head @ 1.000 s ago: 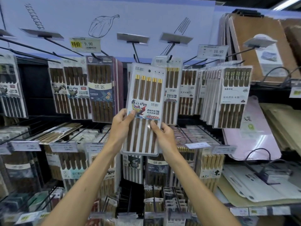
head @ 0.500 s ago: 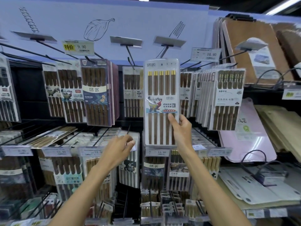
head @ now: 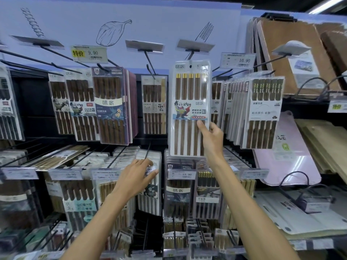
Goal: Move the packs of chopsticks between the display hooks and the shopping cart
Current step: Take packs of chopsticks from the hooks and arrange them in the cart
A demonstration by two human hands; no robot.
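1. Head view, far left: clear packs of dark chopsticks hang from black wire hooks at the frame edge, partly cut off.
2. Upper left: a yellow-marked price tag reading 9.90 sits on a hook arm above three hanging packs; the nearest is a purple-backed pack with a white label band.
3. Lower centre-left: the left hand reaches to the lower row, fingers curled around the top edge of a white pack hanging there; the thumb lies across its small price label. Whether the pack is actually clamped cannot be told.
4. Centre: the pack of chopsticks, clear with gold-tipped brown sticks and a cartoon label, stands upright at the upper row, its top hole at the tip of a display hook. Whether the hook passes through the hole cannot be told.
5. Centre-right: the right hand grips this pack at its lower right edge, thumb on the front face, the other fingers behind.
6. Right of centre: a price tag reading 10.90 sits above a dense row of white packs.
7. Far right: brown cutting boards lean on an upper shelf; a pink board lies below.
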